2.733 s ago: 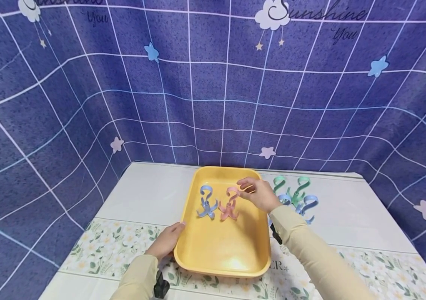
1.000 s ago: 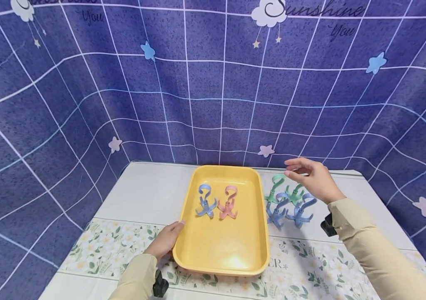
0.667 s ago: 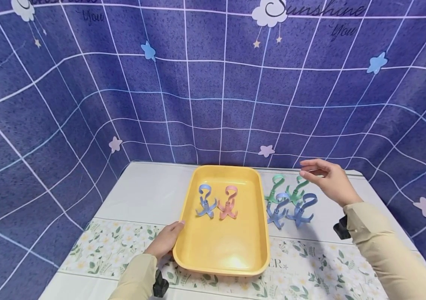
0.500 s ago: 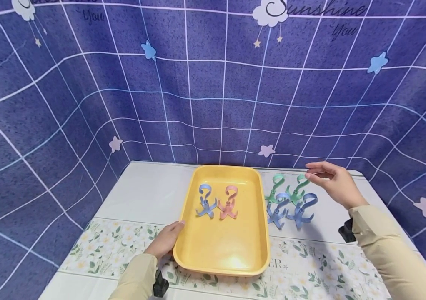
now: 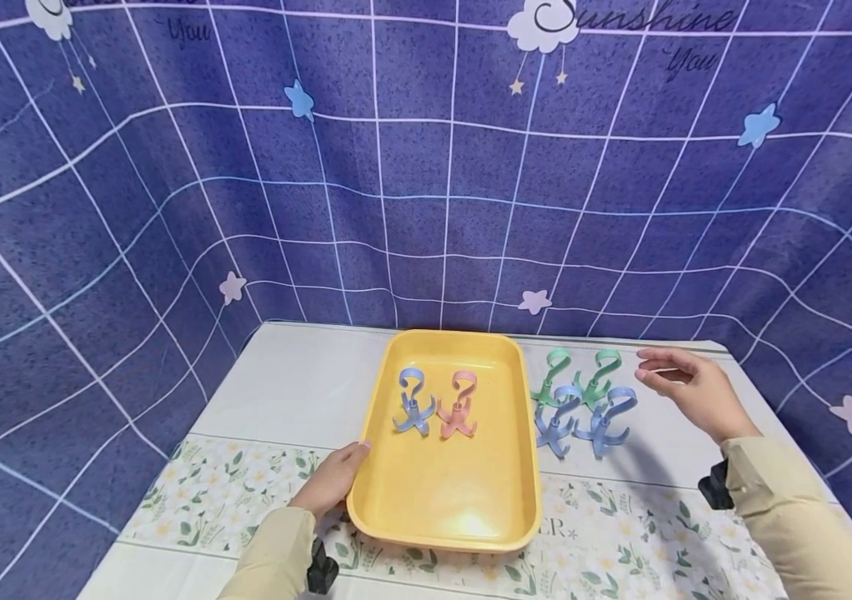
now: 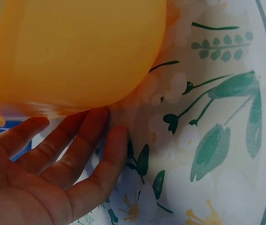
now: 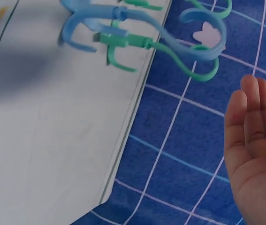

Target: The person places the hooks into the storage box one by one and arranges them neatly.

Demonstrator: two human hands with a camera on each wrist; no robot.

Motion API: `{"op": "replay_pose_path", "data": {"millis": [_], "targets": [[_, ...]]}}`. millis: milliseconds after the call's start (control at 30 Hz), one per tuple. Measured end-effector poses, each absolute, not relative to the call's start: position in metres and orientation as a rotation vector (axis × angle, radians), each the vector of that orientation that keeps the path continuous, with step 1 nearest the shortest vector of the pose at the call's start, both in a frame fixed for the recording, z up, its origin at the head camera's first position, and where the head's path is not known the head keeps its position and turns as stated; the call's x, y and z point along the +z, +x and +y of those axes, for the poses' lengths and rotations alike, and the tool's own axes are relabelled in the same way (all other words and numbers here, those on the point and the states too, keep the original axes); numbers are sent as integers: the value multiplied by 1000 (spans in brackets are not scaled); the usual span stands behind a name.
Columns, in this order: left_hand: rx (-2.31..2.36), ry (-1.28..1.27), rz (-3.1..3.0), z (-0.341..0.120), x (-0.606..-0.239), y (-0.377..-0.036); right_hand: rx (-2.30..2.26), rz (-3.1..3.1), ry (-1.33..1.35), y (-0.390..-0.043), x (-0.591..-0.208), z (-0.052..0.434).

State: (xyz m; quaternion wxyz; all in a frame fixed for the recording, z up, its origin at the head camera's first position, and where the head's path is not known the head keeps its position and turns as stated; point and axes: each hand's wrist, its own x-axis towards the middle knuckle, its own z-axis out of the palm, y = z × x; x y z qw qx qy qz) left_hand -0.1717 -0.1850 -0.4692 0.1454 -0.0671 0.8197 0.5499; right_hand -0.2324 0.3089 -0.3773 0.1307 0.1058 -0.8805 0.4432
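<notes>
- Well, two hooks lie in the far half of the yellow tray (image 5: 444, 492): a blue hook (image 5: 414, 417) on the left and a pink hook (image 5: 458, 418) close beside it.
- The left hand (image 5: 332, 481) is at the tray's left side, with its fingers loose and nearly straight, touching the outside.
- The right hand (image 5: 696, 392) is up over the table (image 5: 306, 375), with its fingers softly bent, a gap by the thumb, and nothing in it.
- Near that hand, just right of the tray, are four more hooks: two green hooks (image 5: 593, 392) at the back and two dark blue hooks (image 5: 601, 428) in front.
- Both sleeves (image 5: 794, 508) are cream.
- A blue curtain (image 5: 411, 167) with stars and clouds hangs behind.
</notes>
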Motion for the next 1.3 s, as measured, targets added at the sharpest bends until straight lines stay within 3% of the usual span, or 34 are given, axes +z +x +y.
{"op": "replay_pose_path", "data": {"millis": [533, 1300], "targets": [[1578, -190, 2371, -184, -471, -172, 1352, -2661, 304, -229, -421, 327], [1571, -196, 2376, -186, -470, -173, 1392, -2666, 219, -230, -437, 308]]}}
